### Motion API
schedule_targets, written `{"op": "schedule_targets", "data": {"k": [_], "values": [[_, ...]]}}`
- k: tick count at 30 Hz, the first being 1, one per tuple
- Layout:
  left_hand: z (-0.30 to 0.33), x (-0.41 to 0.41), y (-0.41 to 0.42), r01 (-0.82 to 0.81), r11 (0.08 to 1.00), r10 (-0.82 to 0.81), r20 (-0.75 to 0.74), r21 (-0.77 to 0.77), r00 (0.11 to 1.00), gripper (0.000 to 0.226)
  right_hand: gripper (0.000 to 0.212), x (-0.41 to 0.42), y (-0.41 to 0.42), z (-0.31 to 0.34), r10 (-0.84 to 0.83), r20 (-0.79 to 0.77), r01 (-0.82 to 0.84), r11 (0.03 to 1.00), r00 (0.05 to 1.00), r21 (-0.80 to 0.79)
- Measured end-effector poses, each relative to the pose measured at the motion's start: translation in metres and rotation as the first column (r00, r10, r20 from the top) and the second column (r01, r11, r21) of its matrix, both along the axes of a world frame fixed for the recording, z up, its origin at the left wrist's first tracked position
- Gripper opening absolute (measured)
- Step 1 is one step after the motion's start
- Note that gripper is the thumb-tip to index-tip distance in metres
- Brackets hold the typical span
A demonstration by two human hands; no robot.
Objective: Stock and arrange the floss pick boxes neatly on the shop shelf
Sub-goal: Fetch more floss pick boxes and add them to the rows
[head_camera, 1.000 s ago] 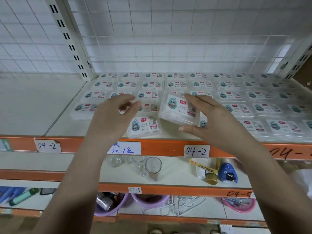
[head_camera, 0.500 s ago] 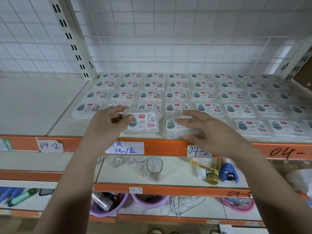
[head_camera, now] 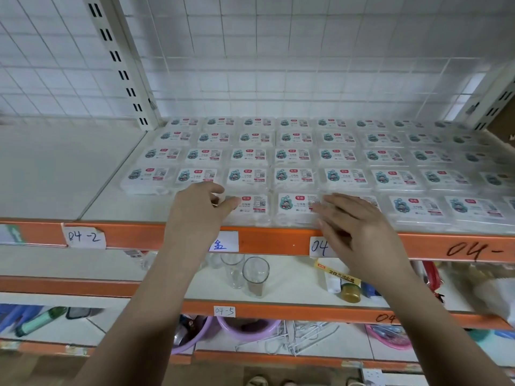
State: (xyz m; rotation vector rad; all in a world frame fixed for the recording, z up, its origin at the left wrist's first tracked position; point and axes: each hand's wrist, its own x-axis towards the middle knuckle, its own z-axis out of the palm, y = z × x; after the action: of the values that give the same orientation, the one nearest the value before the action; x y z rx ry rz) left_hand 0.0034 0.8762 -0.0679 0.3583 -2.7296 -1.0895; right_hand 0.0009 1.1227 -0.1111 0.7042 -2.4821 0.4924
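Shelf [head_camera: 117, 207], boxes [head_camera: 295, 154]; glasses [head_camera: 255, 275] below.

1. White shop shelf [head_camera: 69, 174] with orange front rail [head_camera: 273, 240].
2. Floss pick boxes [head_camera: 292, 154] lie flat in touching rows, covering its middle and right.
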Motion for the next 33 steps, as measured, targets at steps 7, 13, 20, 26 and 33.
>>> {"op": "schedule_targets", "data": {"k": [7, 13, 20, 26, 33], "values": [[-0.008, 0.003, 0.007, -0.033, 0.997, 0.03, -0.053, -0.068, 0.998, 0.036, 0.033, 0.002, 0.003, -0.003, 0.003, -0.01, -0.003, 1.0, 1.0, 0.023], [-0.009, 0.015, -0.004, 0.013, 0.966, -0.037, -0.088, -0.259, 0.995, 0.03, 0.034, -0.004, -0.007, 0.016, 0.051, 0.009, -0.051, 0.998, 0.999, 0.028], [0.005, 0.065, -0.071, -0.012, 0.892, 0.002, -0.022, -0.452, 1.0, 0.038, 0.029, -0.017, -0.087, 0.039, 0.236, -0.039, -0.23, 0.967, 0.971, 0.111], [0.008, 0.114, -0.178, -0.145, 0.844, 0.152, -0.03, -0.517, 0.988, 0.04, 0.033, -0.007, -0.206, 0.047, 0.325, 0.003, -0.321, 0.933, 0.946, 0.165], [0.002, 0.158, -0.342, -0.159, 0.83, 0.173, -0.024, -0.534, 0.985, 0.039, 0.028, 0.018, -0.377, 0.047, 0.348, 0.052, -0.351, 0.933, 0.936, 0.081]]}}
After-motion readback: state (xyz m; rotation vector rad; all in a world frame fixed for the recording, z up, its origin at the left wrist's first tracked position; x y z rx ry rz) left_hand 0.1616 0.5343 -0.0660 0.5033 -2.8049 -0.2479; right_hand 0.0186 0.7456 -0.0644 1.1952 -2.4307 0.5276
